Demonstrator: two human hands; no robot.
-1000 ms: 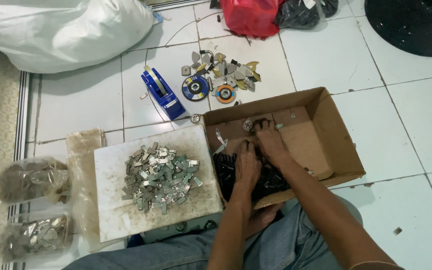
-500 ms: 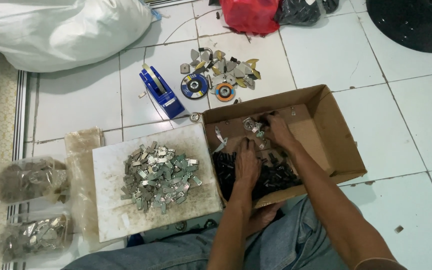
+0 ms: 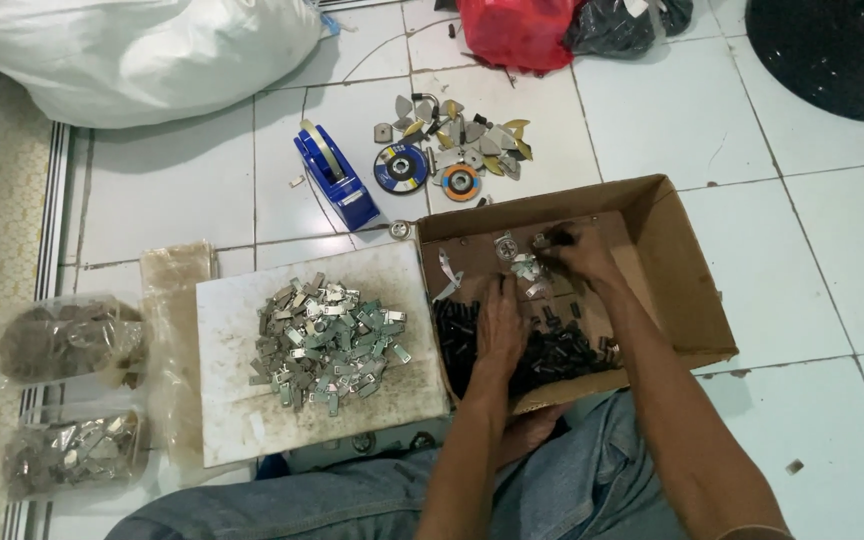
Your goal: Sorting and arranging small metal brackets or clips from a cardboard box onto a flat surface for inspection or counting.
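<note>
Both hands are kept inside the open brown cardboard box [image 3: 652, 260]: left hand [image 3: 500, 325] laid flat on black metal pcs [image 3: 552, 352], right hand [image 3: 574, 252] pinched on small silver clips [image 3: 527, 266], w/ sorted silver pcs [image 3: 324, 335] piled alongside on white board [image 3: 242, 420] within reach.

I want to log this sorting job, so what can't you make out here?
Head view:
- Right hand: its grip is too small to see.
- Left hand covers some dark pieces in the cardboard box.
- White sack and black round object: cut off by the edge.
</note>
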